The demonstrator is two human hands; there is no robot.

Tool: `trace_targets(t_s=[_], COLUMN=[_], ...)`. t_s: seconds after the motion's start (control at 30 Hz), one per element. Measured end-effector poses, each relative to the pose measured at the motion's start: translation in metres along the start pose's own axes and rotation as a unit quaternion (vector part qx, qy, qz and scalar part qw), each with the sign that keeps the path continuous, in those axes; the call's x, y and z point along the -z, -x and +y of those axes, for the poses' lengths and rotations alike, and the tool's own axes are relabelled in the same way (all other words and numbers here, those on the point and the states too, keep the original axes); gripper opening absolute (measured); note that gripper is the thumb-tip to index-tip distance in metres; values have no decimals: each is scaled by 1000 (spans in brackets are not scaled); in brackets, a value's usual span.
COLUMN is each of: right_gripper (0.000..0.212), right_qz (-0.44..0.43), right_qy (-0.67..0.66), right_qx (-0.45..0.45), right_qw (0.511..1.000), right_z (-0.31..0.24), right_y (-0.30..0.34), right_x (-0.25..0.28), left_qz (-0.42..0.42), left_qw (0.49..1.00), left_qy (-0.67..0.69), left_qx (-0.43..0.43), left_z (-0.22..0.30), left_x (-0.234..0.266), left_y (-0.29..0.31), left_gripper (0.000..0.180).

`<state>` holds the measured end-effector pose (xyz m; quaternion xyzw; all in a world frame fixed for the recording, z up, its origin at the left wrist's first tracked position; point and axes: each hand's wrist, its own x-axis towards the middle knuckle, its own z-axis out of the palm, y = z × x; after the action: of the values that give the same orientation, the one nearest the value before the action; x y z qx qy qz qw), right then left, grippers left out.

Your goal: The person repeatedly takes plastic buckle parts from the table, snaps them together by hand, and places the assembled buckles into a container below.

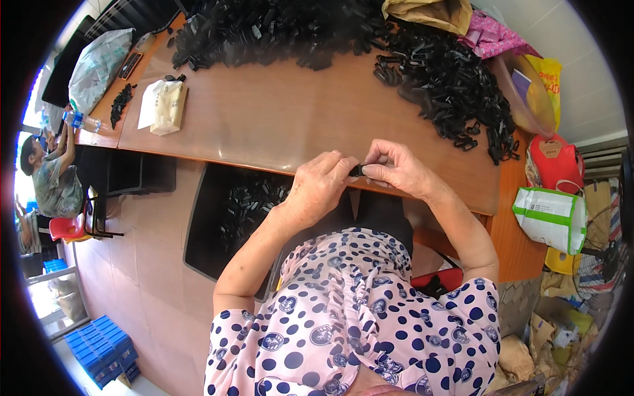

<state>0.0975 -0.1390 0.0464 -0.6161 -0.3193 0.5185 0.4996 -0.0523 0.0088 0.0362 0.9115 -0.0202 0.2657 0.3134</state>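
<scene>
A small black plastic part (356, 171) is pinched between my two hands at the front edge of the wooden table (277, 112). My left hand (318, 185) grips it from one side with fingers curled together. On the other side my right hand (395, 169) holds it between thumb and forefinger. Most of the part is covered by my fingertips, so its exact kind cannot be made out. Across the table's far side spreads a large pile of similar black parts (264, 33), and a second heap (449, 86) runs down the right.
Below the table edge, left of my lap, stands a black bin (205, 244) with more black parts. A tissue pack (168, 109) lies at the table's left. Bags, including a white-green one (551, 216), crowd the right. Another person (56, 175) sits far left, near blue crates (102, 348).
</scene>
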Motion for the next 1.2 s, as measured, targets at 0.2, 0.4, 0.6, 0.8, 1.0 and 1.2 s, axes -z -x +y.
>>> trace_targets(t_s=[0.2,0.4,0.6,0.8,1.0,1.2], right_gripper=[23,42,43,43,43,43], right_qz=[-109,-104,-66,0,82,136], right_qy=[-240,-265,-352,-315,-332,-209], right_qx=[-118,-25,41,-2,0,50], right_qw=[957,958,933,949,940,967], right_z=[28,12,39,34,36,46], right_y=[-2,-3,-6,-17,-32,-35], right_x=[7,-7,-13,1,3,20], left_qz=[-72,6,-1,-68,-46,-69], left_qw=[993,846,714,662,662,589], left_qy=[67,485,616,655,647,719], left_qx=[67,220,334,359,376,364], left_z=[3,-8,-11,-36,-41,-50], left_x=[-3,-20,-40,-60,-77,-85], left_y=[3,-7,-11,-31,-49,-55], left_gripper=[23,19,36,36,32,25])
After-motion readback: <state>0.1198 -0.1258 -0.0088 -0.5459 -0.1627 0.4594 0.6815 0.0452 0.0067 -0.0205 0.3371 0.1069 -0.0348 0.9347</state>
